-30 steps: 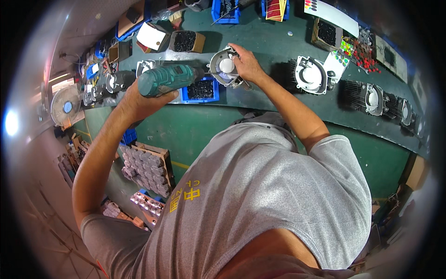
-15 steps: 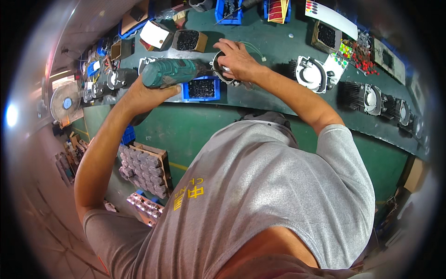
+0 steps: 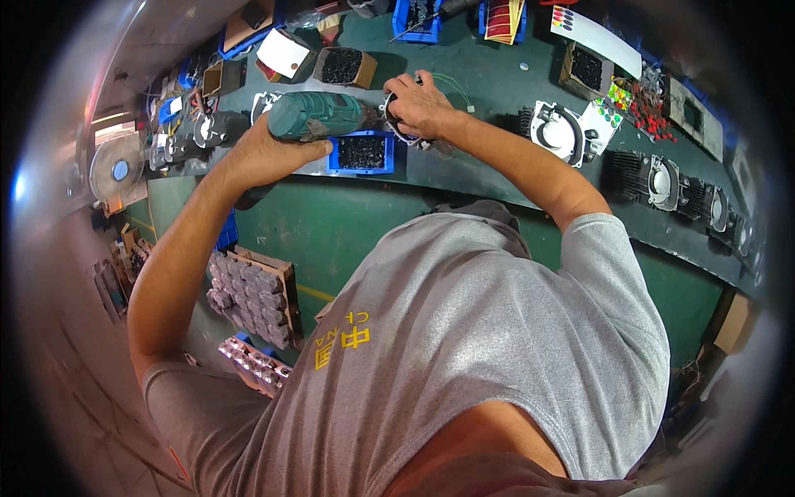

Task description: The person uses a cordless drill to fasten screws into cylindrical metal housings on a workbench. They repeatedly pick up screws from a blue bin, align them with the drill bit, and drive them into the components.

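My left hand (image 3: 269, 156) is wrapped round the handle of a green power drill (image 3: 315, 114). The drill lies level, its nose pointing right toward a round metal housing (image 3: 407, 139) on the bench. Whether the tip touches the housing cannot be made out. My right hand (image 3: 421, 109) grips that housing from above, fingers bent over its rim, hiding most of it. A thin pale-green wire (image 3: 454, 83) with a small plug trails out beyond the hand. Just below the drill's nose stands a blue bin (image 3: 362, 171) of small black parts.
Along the green bench (image 3: 489, 74) stand an open box of black parts (image 3: 349, 66) and blue trays (image 3: 416, 35) at the back. A white-faced housing (image 3: 556, 132) and finned motor units (image 3: 662, 180) sit to the right. Left are more motors (image 3: 217, 128) and a fan (image 3: 118, 171).
The drill and my left hand have shifted slightly right in the picture, though the whole view has moved a little too. My right hand's fingers have curled closer over the housing.
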Action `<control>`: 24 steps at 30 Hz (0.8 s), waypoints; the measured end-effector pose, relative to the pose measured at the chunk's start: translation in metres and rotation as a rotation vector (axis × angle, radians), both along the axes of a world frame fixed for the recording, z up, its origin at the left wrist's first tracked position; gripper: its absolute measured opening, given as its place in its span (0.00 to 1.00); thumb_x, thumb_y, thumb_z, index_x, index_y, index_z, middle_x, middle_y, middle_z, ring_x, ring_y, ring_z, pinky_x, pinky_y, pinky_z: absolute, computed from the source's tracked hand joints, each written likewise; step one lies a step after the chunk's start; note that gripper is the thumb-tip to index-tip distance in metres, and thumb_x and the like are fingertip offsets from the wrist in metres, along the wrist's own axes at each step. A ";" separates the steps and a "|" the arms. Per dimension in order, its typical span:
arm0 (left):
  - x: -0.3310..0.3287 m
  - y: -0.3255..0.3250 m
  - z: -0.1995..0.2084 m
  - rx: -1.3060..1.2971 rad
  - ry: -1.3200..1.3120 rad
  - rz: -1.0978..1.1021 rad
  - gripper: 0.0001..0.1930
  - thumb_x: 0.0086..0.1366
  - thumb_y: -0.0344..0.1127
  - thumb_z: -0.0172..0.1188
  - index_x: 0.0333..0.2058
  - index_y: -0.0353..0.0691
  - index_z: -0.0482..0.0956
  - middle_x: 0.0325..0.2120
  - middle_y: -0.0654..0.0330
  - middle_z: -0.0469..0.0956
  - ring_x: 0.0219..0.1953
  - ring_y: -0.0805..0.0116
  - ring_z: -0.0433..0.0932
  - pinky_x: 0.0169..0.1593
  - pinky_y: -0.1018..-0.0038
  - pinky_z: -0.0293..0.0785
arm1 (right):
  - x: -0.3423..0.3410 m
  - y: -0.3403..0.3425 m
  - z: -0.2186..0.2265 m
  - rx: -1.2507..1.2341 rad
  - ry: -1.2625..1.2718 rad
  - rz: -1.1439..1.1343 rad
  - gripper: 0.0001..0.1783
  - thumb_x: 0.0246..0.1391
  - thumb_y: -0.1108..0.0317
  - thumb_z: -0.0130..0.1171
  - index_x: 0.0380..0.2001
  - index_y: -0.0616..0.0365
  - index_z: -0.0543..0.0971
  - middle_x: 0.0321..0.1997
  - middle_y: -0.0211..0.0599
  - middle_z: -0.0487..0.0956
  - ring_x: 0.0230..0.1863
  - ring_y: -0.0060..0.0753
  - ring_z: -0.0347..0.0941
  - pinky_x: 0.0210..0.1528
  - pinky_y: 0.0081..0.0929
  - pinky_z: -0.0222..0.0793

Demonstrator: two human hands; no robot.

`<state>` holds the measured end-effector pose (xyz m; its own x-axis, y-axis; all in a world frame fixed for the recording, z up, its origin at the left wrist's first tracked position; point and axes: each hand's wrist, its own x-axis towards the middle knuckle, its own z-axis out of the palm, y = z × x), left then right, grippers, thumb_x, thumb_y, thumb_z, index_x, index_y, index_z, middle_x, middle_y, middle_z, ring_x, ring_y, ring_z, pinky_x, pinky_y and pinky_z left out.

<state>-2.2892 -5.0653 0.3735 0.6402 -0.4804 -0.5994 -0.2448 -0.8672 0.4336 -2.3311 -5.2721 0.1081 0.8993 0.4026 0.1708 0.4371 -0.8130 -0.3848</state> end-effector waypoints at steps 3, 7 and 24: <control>-0.001 -0.003 0.000 0.015 -0.011 -0.008 0.22 0.61 0.43 0.72 0.51 0.41 0.83 0.39 0.60 0.85 0.42 0.70 0.80 0.52 0.69 0.77 | -0.001 -0.003 0.007 -0.004 0.036 0.009 0.15 0.47 0.58 0.73 0.38 0.49 0.88 0.59 0.33 0.72 0.64 0.40 0.63 0.66 0.57 0.54; -0.001 -0.004 0.000 0.040 -0.017 -0.030 0.22 0.61 0.43 0.72 0.51 0.41 0.83 0.39 0.60 0.85 0.42 0.70 0.81 0.52 0.69 0.77 | -0.003 -0.003 0.004 0.006 0.012 0.009 0.15 0.46 0.57 0.74 0.38 0.49 0.88 0.59 0.32 0.72 0.65 0.40 0.63 0.65 0.57 0.55; 0.006 -0.007 -0.004 0.006 0.036 -0.050 0.21 0.62 0.41 0.71 0.52 0.39 0.82 0.40 0.60 0.85 0.43 0.70 0.81 0.52 0.70 0.77 | 0.005 -0.009 0.000 0.056 0.041 0.076 0.12 0.44 0.68 0.67 0.36 0.48 0.88 0.61 0.35 0.74 0.67 0.41 0.63 0.64 0.58 0.54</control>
<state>-2.2828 -5.0720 0.3697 0.5939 -0.5074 -0.6243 -0.2722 -0.8570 0.4376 -2.3266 -5.2814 0.1080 0.8732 0.4608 0.1586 0.4795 -0.7546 -0.4480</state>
